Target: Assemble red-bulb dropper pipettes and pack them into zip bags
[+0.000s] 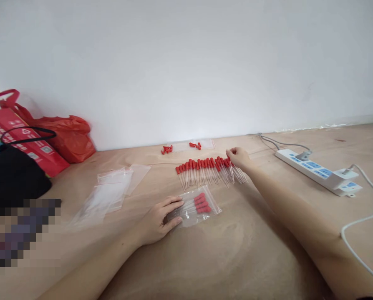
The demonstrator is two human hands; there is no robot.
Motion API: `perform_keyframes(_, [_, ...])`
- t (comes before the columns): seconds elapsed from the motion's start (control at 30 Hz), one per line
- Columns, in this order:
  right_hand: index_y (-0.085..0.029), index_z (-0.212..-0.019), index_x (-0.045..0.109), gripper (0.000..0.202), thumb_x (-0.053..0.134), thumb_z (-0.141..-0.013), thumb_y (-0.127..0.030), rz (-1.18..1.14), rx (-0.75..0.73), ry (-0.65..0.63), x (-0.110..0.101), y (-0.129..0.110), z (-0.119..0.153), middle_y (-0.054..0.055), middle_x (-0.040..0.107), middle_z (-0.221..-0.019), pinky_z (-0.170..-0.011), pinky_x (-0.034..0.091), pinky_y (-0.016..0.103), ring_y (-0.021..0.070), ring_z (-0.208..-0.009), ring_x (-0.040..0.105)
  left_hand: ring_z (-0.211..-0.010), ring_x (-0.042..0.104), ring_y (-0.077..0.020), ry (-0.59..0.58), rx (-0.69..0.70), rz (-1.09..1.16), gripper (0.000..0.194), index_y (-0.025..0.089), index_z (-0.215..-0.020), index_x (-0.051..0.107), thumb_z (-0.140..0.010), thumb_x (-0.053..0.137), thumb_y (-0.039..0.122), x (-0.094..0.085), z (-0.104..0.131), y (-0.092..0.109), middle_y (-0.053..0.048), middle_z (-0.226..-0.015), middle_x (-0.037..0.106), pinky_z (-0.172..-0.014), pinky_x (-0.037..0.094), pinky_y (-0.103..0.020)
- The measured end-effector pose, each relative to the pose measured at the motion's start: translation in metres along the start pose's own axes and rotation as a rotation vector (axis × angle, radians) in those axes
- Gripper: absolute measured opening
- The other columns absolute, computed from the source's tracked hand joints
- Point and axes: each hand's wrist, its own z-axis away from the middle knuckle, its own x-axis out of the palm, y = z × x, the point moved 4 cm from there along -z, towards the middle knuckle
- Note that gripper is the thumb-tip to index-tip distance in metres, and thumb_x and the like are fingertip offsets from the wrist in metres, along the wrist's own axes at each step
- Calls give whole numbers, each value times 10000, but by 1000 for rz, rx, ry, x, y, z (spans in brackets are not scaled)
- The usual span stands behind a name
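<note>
My left hand (161,218) holds down the left part of a clear zip-lock bag (186,218), its thumb and fingers resting on the plastic. Inside that bag lie several glass droppers (202,203) with red rubber bulbs, bulbs toward the zip end on the right. Beyond it, a long row of loose droppers (202,164) lies side by side, red bulbs away from me and glass tubes toward me. At the row's right end, my right hand (238,156) pinches a dropper by its red bulb; the fingers partly hide it.
Flat clear bags (113,189) lie to the left. Near the wall are bagged red-bulbed droppers (195,145) and red bulbs (167,149). A white power strip (318,171) with cables sits right. Red bags (70,137) and a black bag (14,177) stand far left.
</note>
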Motion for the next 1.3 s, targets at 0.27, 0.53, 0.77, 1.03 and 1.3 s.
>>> perform_keyframes(0.27, [-190,-758,448,258,538,-733,-431,-799,23,-18,-11,5,50,-36,550,-566,-386,367,175,58,-410,450,-1125,455,-210,3,8,-13,372,187,-1172,492,-827,449,320,0,1,0,-88,-1232,485,-948,382,-384])
perform_keyframes(0.53, [-201,-718,427,274,575,-709,-432,-955,187,-108,16,10,97,-24,550,-600,-450,457,207,76,-467,515,-1122,456,-208,10,8,-5,368,182,-1164,498,-827,455,324,1,0,-2,-87,-1228,487,-951,378,-378])
perform_keyframes(0.77, [-201,-708,440,250,605,-697,-389,-1069,273,-198,32,3,111,-3,574,-655,-562,513,247,105,-557,575,-1134,444,-208,16,6,1,378,201,-1176,483,-825,459,339,2,0,-4,-75,-1237,481,-961,364,-378])
perform_keyframes(1.03, [-195,-698,433,228,583,-736,-363,-1035,286,-354,47,-9,122,-13,575,-617,-574,506,227,84,-531,573,-1128,445,-211,2,-14,8,388,223,-1198,452,-828,454,339,-1,0,-1,-65,-1233,485,-949,371,-381])
perform_keyframes(1.3, [-192,-718,441,190,609,-724,-281,-1080,337,-396,48,-14,126,-9,588,-609,-602,512,234,90,-539,584,-1129,444,-211,-10,-17,1,401,196,-1201,443,-825,449,336,-2,-1,1,-76,-1233,485,-951,372,-374])
